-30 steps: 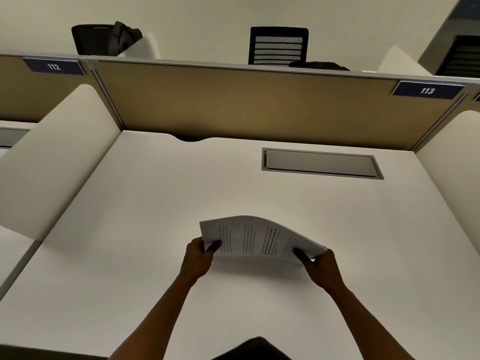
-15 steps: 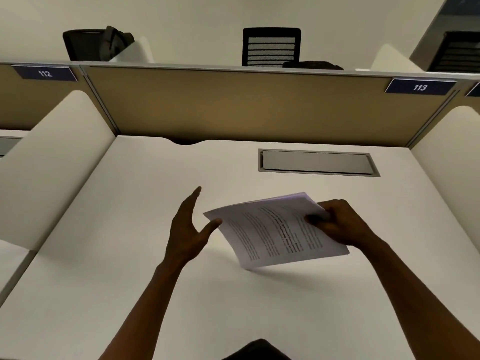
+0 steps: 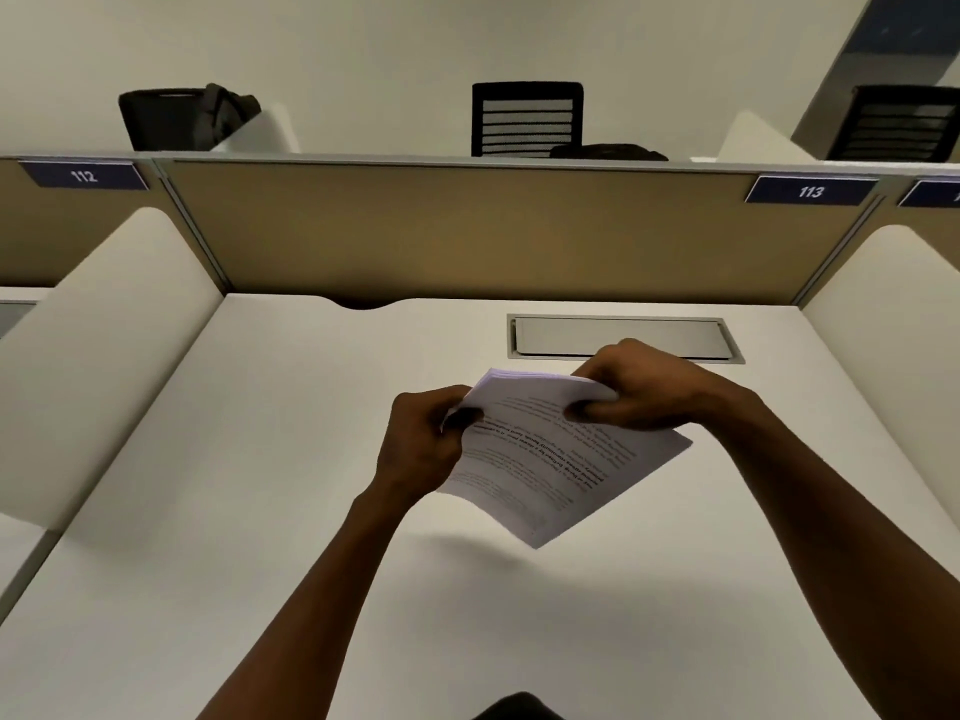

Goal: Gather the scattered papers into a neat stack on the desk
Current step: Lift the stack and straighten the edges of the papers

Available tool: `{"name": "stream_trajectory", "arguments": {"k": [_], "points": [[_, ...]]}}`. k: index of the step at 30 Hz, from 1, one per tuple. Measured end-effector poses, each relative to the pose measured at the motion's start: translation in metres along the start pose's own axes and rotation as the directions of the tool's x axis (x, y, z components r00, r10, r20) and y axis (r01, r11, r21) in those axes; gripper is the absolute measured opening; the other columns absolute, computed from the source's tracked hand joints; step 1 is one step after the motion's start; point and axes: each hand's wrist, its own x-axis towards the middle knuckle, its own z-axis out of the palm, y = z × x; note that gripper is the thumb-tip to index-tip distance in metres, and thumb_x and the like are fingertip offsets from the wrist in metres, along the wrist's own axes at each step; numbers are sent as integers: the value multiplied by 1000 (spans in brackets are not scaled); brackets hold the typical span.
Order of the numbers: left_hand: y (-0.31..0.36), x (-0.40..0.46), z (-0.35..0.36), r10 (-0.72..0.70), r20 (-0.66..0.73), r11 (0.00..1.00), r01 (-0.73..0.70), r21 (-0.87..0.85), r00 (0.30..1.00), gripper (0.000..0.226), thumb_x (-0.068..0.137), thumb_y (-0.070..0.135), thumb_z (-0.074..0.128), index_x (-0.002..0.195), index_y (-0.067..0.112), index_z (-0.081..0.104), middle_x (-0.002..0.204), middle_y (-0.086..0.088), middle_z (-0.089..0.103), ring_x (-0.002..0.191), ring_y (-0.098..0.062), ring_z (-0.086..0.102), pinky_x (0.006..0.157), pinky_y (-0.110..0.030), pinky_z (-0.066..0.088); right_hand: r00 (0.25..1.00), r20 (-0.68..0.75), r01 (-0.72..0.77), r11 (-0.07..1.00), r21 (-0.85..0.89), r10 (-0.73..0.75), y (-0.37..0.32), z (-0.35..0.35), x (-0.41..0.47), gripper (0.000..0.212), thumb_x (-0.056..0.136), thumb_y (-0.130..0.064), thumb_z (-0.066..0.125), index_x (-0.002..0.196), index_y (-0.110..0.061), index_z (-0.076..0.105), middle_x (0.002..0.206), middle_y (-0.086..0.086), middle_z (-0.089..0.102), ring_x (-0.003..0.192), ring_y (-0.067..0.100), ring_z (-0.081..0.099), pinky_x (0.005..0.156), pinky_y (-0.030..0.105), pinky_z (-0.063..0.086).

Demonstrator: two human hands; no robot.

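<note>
A stack of printed white papers (image 3: 545,465) hangs in the air above the middle of the white desk (image 3: 260,485), tilted with one corner pointing down toward me. My left hand (image 3: 421,444) grips the stack's left edge, thumb on the top sheet. My right hand (image 3: 639,387) grips its far right corner from above. The stack casts a shadow on the desk below it. No loose sheets show on the desk surface.
A grey cable hatch (image 3: 623,337) is set into the desk just behind my right hand. A tan partition (image 3: 467,231) closes the back, with white side dividers (image 3: 104,345) left and right. Chairs (image 3: 527,119) stand beyond the partition.
The stack was turned and lifted by my right hand. My left hand, which had let go and opened half a second ago, has taken hold of the stack's left edge again.
</note>
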Motion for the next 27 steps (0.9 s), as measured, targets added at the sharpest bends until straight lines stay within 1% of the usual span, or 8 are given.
{"name": "stream_trajectory", "arguments": {"k": [2, 4, 6, 9, 14, 17, 22, 27], "points": [[-6, -6, -2, -58, -53, 996, 55, -67, 997, 22, 88, -1, 66, 92, 18, 78, 86, 6, 78, 80, -10, 71, 69, -27, 56, 998, 53, 2, 974, 225, -14, 16, -3, -8, 33, 79, -61, 67, 101, -37, 73, 89, -14, 75, 82, 12, 69, 70, 30, 56], [-13, -12, -6, -134, -100, 978, 115, -173, 986, 30, 87, -2, 67, 86, 25, 78, 83, 13, 77, 75, -1, 69, 66, -18, 53, 997, 19, 49, 817, 575, -73, 37, 1, -21, 59, 74, -65, 69, 122, -32, 66, 110, -4, 74, 99, 18, 70, 78, 32, 59], [-18, -19, -10, -218, -141, 941, 169, -295, 966, 38, 86, -4, 67, 83, 32, 77, 81, 16, 77, 73, 2, 68, 64, -12, 50, 996, -37, 85, 655, 751, -87, 56, 23, -32, 73, 71, -56, 76, 136, -28, 56, 128, 1, 67, 114, 20, 65, 91, 37, 56], [-25, -26, -12, -318, -144, 881, 236, -410, 937, 43, 87, -3, 68, 81, 38, 78, 85, 13, 78, 76, -1, 71, 64, -13, 53, 1000, -15, -3, 733, 681, 18, 57, 74, -30, 70, 72, -43, 82, 134, -47, 49, 129, -15, 65, 119, 9, 62, 102, 39, 51], [-34, -30, -8, -387, -84, 842, 315, -438, 918, 34, 88, 1, 70, 84, 34, 79, 90, 7, 79, 81, -10, 74, 66, -22, 57, 927, -279, 48, 660, 750, 250, 43, 112, -10, 25, 88, -19, 72, 109, -32, 70, 107, -13, 75, 98, 8, 72, 88, 30, 59], [-34, -29, -10, -354, -104, 858, 278, -432, 930, 35, 88, 2, 69, 85, 35, 79, 90, 9, 79, 81, -6, 73, 68, -18, 56, 867, -404, 102, 689, 718, 292, 38, 124, -9, 28, 87, -15, 71, 102, -39, 70, 102, -17, 76, 93, 6, 72, 80, 21, 59], [-39, -34, -7, -326, -104, 863, 252, -437, 939, 34, 89, 5, 68, 89, 37, 78, 91, 10, 79, 80, -2, 71, 68, -14, 53, 750, -537, 155, 686, 711, 386, 28, 157, -9, 32, 87, -9, 72, 101, -38, 70, 96, -23, 75, 87, 3, 72, 74, 14, 56], [-59, -49, 13, -412, -69, 843, 352, -406, 908, 25, 92, 3, 65, 103, 24, 75, 99, 2, 78, 93, -17, 73, 77, -24, 56, 759, -468, 37, 688, 725, 453, 28, 202, -9, 30, 87, -5, 70, 105, -29, 70, 89, -31, 71, 85, -6, 70, 74, 13, 56]]}}
